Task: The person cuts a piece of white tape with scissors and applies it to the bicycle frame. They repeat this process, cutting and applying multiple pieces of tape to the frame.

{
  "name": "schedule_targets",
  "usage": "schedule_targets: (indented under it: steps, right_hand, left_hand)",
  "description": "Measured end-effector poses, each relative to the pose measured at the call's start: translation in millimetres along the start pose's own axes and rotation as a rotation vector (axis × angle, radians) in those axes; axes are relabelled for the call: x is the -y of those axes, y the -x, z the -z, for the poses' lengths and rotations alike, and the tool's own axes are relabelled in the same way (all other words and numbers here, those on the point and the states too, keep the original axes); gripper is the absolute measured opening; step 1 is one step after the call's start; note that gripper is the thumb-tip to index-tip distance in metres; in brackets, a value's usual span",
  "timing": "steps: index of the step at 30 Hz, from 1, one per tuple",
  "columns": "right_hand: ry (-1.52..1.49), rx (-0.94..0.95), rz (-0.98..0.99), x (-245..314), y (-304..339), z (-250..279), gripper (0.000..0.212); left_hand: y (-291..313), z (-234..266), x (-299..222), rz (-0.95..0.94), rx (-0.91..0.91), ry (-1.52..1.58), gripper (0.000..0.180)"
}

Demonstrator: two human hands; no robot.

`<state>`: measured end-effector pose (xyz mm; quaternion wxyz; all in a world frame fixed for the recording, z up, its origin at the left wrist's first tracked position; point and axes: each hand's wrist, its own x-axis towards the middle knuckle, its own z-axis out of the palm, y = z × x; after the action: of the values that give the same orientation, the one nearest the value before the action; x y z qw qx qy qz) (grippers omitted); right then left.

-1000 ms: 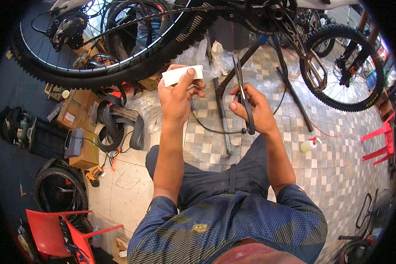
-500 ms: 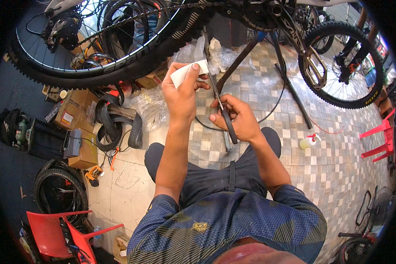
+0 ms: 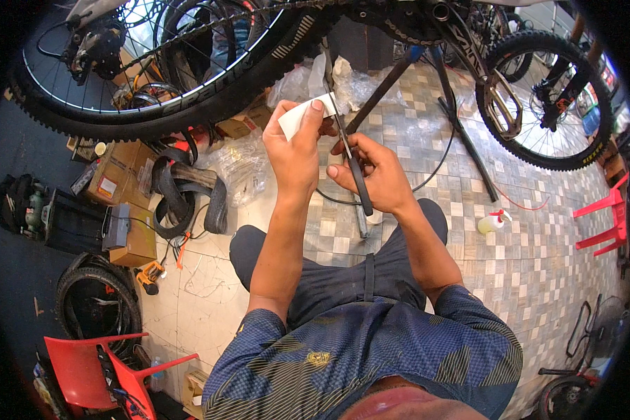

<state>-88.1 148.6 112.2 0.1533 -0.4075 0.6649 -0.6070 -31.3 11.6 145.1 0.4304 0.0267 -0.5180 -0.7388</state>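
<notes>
My left hand pinches a white piece of paper-like sheet between thumb and fingers. The sheet is slightly bent, and its right edge meets a slim metal blade. That blade belongs to a long black-handled tool, which my right hand grips with thumb and fingers. I see the tool almost edge-on, so I cannot tell whether it is scissors or a knife. Its tip points up and away, past the sheet. Both hands are in mid-air over my knees, close together.
Above my hands hangs a bicycle wheel; a crank and pedal are at the right. Dark stand legs cross behind. Old tyres, a cardboard box and a plastic bag lie left. A spray bottle stands right.
Both hands stay together, with the left hand and the white sheet shifted slightly right. My right hand and the tool have moved slightly up and left.
</notes>
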Motion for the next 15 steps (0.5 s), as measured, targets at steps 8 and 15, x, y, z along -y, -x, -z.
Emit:
schedule_targets:
  steps: [8,15]
  right_hand:
    - [-0.035,-0.003,0.009,-4.4,-5.1,1.6,0.033]
    - [-0.030,0.006,0.007,-0.9,-5.9,1.6,0.032]
  left_hand:
    - [-3.5,5.0,6.7,-0.008,0.009,0.011,0.020]
    - [-4.8,5.1,6.7,-0.013,0.022,0.035,0.018]
